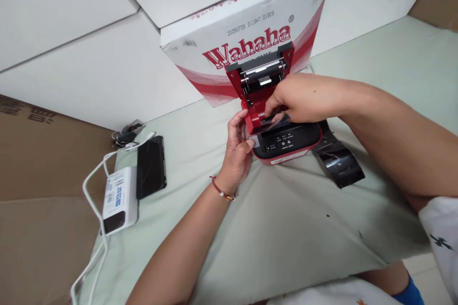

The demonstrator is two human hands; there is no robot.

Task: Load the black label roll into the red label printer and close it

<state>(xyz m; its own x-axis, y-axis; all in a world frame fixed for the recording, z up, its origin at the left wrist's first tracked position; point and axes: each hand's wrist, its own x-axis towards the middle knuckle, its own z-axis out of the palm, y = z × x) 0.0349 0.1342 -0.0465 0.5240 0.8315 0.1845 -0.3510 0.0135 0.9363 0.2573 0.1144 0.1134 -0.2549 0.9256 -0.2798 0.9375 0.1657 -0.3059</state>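
A red and black machine (pixel 286 145) resembling a small label printer rests on the green cloth, its lid (pixel 263 69) raised to show a metal-and-black roller. My left hand (pixel 238 145) is closed around the machine's left side, thumb on its front corner and fingers along the red wall. Over the opened compartment, my right hand (pixel 296 100) has its fingers bent down inside, pinching at a dark, shiny film (pixel 277 123). The fingertips are partly hidden. A black glossy strip (pixel 339 162) lies out from the machine's right side, beneath my right forearm.
Behind the machine leans a white and red Wahaha carton (pixel 250 33) against white panels. To the left lie a black phone (pixel 152 167), a white power bank (pixel 120 195) with a white cable (pixel 89 195), and keys (pixel 127 134). A brown cardboard box (pixel 46 162) borders the left edge.
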